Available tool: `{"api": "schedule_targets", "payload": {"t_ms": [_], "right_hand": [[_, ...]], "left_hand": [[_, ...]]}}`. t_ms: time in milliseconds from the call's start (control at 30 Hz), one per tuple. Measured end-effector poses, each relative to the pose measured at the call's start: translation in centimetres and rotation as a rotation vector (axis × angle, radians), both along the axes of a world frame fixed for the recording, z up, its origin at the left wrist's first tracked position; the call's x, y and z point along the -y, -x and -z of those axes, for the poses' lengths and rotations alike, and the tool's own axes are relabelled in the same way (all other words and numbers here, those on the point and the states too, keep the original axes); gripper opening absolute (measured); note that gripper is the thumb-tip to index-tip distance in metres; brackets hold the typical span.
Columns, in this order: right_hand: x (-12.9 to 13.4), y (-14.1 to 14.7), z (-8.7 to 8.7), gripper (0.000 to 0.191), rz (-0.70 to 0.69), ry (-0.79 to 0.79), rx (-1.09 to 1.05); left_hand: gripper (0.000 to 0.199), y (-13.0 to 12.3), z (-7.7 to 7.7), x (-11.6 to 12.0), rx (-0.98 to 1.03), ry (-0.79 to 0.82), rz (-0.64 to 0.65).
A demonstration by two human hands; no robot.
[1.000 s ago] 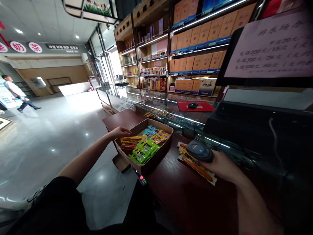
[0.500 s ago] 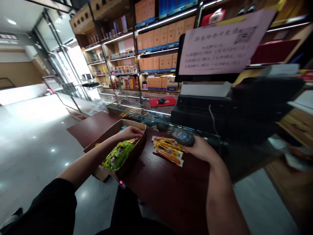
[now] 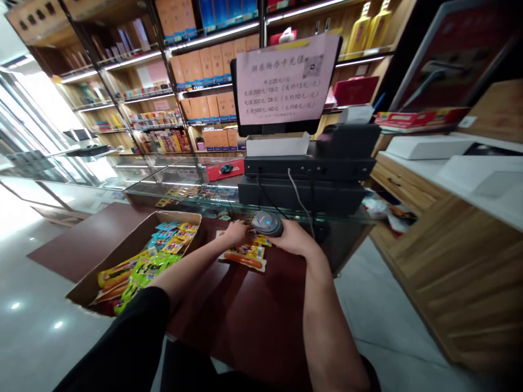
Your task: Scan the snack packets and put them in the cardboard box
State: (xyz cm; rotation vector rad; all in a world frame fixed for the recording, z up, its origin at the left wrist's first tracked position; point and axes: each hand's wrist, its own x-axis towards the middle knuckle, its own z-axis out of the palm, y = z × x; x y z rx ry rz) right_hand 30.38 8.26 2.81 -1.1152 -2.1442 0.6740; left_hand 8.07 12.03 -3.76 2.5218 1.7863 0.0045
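My right hand (image 3: 291, 236) is wrapped round a dark grey handheld scanner (image 3: 266, 223) with a small blue light. The scanner is above the right end of several packaged sausages (image 3: 245, 258) on the dark red table. My left hand (image 3: 237, 232) is over the upper left part of these packs, its fingers bent close together beside the scanner; what they hold, if anything, is hidden. Left of it stands an open cardboard box (image 3: 195, 239) with green packets (image 3: 145, 270), blue packets (image 3: 162, 237) and yellow packs inside.
Behind the table (image 3: 229, 305) runs a glass counter (image 3: 171, 182). A black register (image 3: 302, 188) and a monitor with a pink sheet (image 3: 284, 81) stand there. A red mat (image 3: 216, 170) holds a mouse. Wooden drawers (image 3: 402, 177) are at the right.
My left hand has moved from above the box to the sausage packs, beside the scanner. The view has turned to the right. My right hand still holds the scanner.
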Motion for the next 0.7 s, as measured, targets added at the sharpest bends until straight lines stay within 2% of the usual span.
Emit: {"api": "schedule_targets", "payload": {"t_ms": [67,167,333,433,600,700], "right_hand": [[0.0,-0.2,0.0,0.026,0.01,0.005,0.007],[0.0,-0.4,0.0,0.031,0.016,0.007,0.008],[0.1,-0.5,0.1,0.033,0.01,0.018,-0.028],[0.2,-0.1,0.1,0.03,-0.003,0.032,-0.024],[0.5,1.9,0.0,0.035,-0.047,-0.014,-0.028],[0.9,3.4,-0.2,0.035,-0.096,-0.005,-0.012]], "left_hand": [[0.037,-0.5,0.5,0.1,-0.032,0.023,0.009],[0.035,-0.5,0.7,0.4,0.027,0.052,0.012],[0.024,1.0,-0.1,0.9,0.2,-0.016,-0.016],[0.019,3.4,-1.3,1.3,0.382,0.032,-0.121],[0.048,8.7,-4.3,2.9,0.752,0.248,-0.248],[0.057,11.0,-6.1,4.5,0.907,0.34,-0.295]]}}
